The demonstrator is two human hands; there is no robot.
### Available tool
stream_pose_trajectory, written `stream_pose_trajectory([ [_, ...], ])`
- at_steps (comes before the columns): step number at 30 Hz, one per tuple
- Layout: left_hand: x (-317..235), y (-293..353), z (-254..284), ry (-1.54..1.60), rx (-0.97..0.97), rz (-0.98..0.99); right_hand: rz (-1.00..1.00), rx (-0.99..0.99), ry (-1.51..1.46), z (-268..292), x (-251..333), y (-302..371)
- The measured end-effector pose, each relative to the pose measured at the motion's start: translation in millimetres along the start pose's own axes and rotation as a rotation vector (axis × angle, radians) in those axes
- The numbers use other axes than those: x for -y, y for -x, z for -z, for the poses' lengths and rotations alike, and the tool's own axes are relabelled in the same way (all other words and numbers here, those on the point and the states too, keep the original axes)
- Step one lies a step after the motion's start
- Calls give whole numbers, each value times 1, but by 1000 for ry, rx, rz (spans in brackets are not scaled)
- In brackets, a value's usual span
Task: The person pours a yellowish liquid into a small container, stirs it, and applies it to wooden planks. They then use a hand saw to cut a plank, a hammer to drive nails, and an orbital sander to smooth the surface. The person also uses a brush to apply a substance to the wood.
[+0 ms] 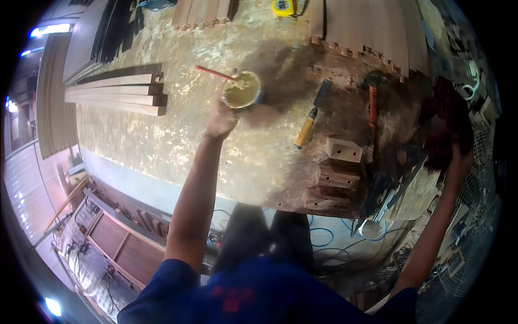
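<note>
My left hand [221, 120] is wrapped round the side of a tub [242, 97] of yellowish paste, over the middle of the worktable. A thin red stick [213, 72] leans out of the tub's left side, its lower end in the paste. Far out to the right, my right hand [459, 158] grips a dark red cloth [452, 121] at the table's right side; its fingers are partly hidden by the cloth. Between my hands lie a chisel [306, 131] with a yellow handle and a hammer [372, 121] with an orange-red handle.
Drilled wooden blocks [344, 150] are stacked at the worktable's [135, 137] near edge. Wooden strips [121, 97] lie at left, jointed boards [367, 27] at the back right. A yellow tape measure [283, 7] sits at the far edge. Blue hoses [324, 237] run below.
</note>
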State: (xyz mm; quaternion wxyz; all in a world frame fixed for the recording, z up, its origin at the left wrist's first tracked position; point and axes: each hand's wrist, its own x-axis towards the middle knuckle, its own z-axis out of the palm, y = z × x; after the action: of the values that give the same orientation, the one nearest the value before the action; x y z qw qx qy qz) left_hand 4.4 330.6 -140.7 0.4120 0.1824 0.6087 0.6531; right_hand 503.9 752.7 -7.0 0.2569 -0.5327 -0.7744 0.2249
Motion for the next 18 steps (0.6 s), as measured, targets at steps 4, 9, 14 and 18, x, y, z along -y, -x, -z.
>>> stream_pose_trajectory([
  [4,-9,19,4,-20,16,-102,-11,166,-201,0,47,111],
  [9,-25,152,-11,222,-249,44,122,511,-527,-60,231,247],
  [14,-19,290,-29,1398,4,401,181,742,-579,-193,346,375],
  [18,-61,308,35,253,-239,351,449,761,-447,-279,412,390],
])
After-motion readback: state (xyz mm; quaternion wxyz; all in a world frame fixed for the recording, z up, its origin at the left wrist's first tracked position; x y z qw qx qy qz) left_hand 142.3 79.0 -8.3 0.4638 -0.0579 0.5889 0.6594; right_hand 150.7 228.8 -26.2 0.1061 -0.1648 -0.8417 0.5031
